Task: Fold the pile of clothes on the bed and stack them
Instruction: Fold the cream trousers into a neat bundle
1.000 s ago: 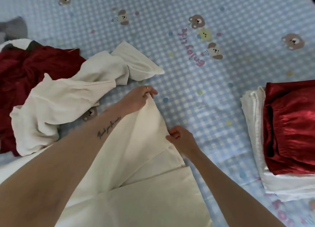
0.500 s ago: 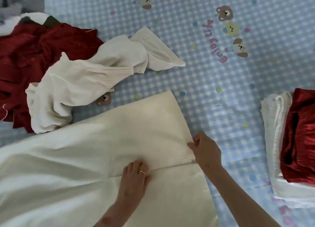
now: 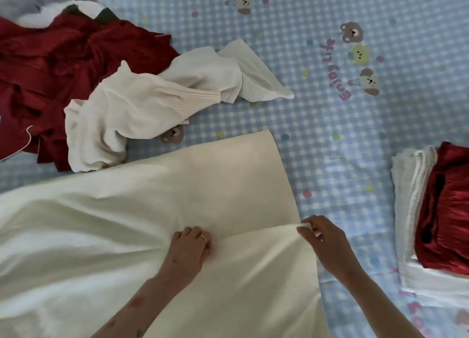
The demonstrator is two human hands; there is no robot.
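Across the lower half of the frame lies the cream garment (image 3: 157,210), spread flat on the checked bedsheet (image 3: 330,124) with a folded layer on top whose edge runs from the centre out to the lower right. At that edge's right end the right hand (image 3: 327,241) pinches the corner of the upper layer between thumb and fingertips, lifting it slightly off the cloth below. At the middle of the same edge the left hand (image 3: 189,248) has its fingers curled into the fabric, and gathers radiate from them, so it looks to be gripping or bunching the cloth; whether it holds 1 layer or 2 cannot be told. The step in hand appears to be squaring this fold. To do it well, both hands should take the same layer, draw it taut between them so the gathers near the left hand flatten, and lay the edge parallel to the garment's far edge before pressing the crease; pulling from 1 hand only would likely skew the fold. At the upper left of the frame the unfolded pile waits: a crumpled white knit top (image 3: 152,101) lying over a dark red garment (image 3: 63,66), with something grey (image 3: 30,0) at the very corner. At the right edge sits the finished stack (image 3: 416,210), folded white pieces with a red satin item (image 3: 446,210) on top, well apart from the cream piece.
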